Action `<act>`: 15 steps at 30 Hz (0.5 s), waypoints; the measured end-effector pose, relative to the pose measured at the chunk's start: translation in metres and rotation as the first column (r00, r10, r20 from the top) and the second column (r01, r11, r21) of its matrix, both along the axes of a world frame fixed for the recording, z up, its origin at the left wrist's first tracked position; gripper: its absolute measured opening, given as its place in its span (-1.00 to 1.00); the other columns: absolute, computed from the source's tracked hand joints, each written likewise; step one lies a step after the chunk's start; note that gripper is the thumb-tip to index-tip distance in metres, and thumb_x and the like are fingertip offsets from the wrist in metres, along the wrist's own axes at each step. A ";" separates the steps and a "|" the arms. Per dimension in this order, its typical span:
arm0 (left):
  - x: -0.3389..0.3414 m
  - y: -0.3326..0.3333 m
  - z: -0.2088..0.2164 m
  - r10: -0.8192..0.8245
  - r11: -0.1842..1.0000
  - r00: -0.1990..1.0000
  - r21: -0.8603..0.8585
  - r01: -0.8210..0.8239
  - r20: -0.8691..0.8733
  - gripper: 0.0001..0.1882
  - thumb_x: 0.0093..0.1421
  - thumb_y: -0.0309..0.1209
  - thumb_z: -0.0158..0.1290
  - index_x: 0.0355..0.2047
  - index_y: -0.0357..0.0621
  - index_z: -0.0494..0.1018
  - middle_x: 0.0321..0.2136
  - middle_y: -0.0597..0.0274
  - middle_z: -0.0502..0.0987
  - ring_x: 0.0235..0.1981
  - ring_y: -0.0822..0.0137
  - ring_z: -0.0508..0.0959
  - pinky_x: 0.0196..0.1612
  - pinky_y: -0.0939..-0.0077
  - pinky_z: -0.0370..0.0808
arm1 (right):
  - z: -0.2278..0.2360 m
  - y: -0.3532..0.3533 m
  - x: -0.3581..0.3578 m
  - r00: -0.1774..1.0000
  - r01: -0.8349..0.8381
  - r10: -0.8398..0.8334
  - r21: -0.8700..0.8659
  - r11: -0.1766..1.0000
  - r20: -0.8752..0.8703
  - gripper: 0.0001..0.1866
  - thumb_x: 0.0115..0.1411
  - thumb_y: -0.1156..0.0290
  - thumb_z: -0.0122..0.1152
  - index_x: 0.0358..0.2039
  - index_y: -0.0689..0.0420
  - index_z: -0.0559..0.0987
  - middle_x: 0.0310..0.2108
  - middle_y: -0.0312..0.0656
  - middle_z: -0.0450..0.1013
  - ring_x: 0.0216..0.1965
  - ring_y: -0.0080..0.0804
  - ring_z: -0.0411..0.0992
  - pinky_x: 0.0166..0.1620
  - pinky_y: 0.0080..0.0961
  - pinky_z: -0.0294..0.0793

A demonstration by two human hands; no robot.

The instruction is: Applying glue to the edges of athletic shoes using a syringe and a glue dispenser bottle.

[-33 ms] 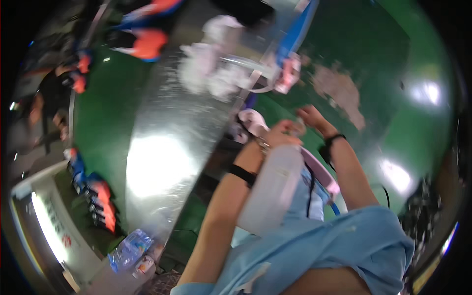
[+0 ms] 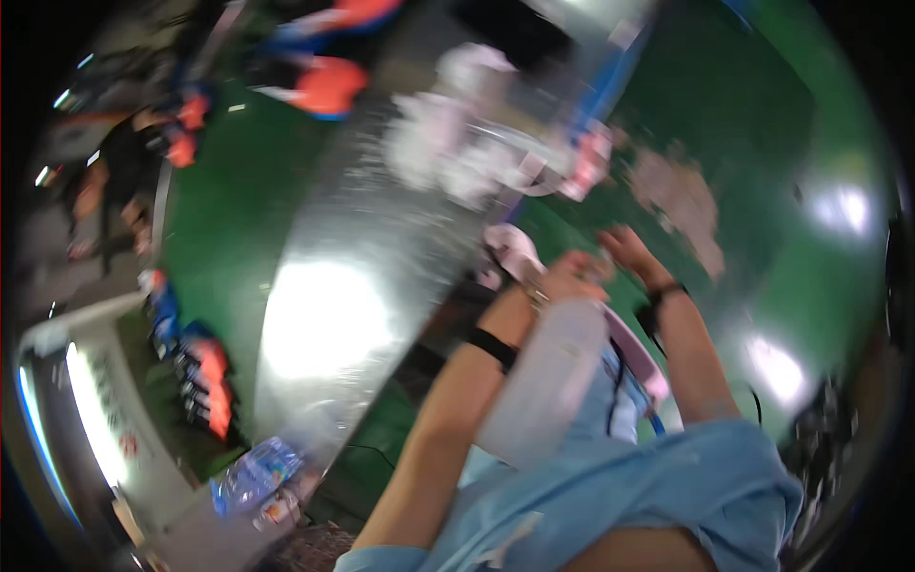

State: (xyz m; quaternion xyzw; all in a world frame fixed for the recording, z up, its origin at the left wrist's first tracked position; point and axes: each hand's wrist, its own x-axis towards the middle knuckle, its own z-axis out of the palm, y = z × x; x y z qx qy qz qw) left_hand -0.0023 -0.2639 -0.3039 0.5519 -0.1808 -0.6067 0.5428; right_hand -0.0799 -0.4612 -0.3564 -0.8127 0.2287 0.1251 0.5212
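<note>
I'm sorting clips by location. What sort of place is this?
Probably a workshop or factory floor, though the view is blurred: there's a long metal-topped worktable, a heap of white items on it, and a worn green floor.

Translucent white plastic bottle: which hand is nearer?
Left. The left hand is at the upper end of the bottle; the right hand is apart, off to the right.

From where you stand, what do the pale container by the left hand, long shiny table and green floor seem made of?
Pale container: probably matte plastic, judging by its cloudy, milky look.
Long table: likely smooth sheet metal; its silvery top reflects bright glare.
Green floor: perhaps glossy paint or coating, since lights reflect in it; blur leaves that open.
</note>
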 end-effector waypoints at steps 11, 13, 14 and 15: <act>0.011 -0.021 0.011 -0.110 0.978 0.992 0.170 0.121 -0.068 -0.20 -0.24 -0.33 0.39 0.03 -0.18 0.25 -0.20 0.19 0.48 -0.21 0.37 0.51 -0.19 0.43 0.50 | -0.015 -0.008 -0.003 0.981 0.191 -0.173 0.265 0.945 -0.090 -0.71 0.19 0.29 0.05 -0.54 0.24 0.50 -0.69 -0.36 0.29 -0.65 -0.62 0.24 -0.60 -0.55 0.21; 0.013 -0.023 0.021 -0.146 0.966 0.989 0.217 0.142 0.002 -0.19 -0.25 -0.32 0.37 0.03 -0.18 0.23 -0.24 0.17 0.49 -0.24 0.34 0.53 -0.21 0.43 0.50 | -0.012 -0.011 -0.002 0.982 0.187 -0.178 0.258 0.948 -0.057 -0.69 0.21 0.27 0.04 -0.55 0.24 0.50 -0.72 -0.35 0.28 -0.70 -0.62 0.24 -0.65 -0.55 0.18; 0.014 -0.023 0.026 -0.136 0.966 0.991 0.223 0.132 0.005 -0.18 -0.25 -0.31 0.37 0.03 -0.18 0.24 -0.24 0.16 0.49 -0.24 0.34 0.53 -0.21 0.43 0.50 | -0.011 -0.012 -0.002 0.984 0.179 -0.171 0.251 0.951 -0.056 -0.69 0.21 0.28 0.04 -0.55 0.24 0.49 -0.71 -0.35 0.29 -0.70 -0.62 0.24 -0.65 -0.55 0.18; 0.014 -0.022 0.030 -0.129 0.969 0.992 0.215 0.125 0.009 -0.18 -0.26 -0.31 0.37 0.03 -0.18 0.24 -0.24 0.16 0.49 -0.24 0.34 0.53 -0.21 0.43 0.50 | -0.011 -0.012 -0.001 0.986 0.169 -0.163 0.273 0.947 -0.046 -0.69 0.21 0.28 0.04 -0.55 0.24 0.49 -0.71 -0.34 0.29 -0.70 -0.62 0.24 -0.65 -0.55 0.18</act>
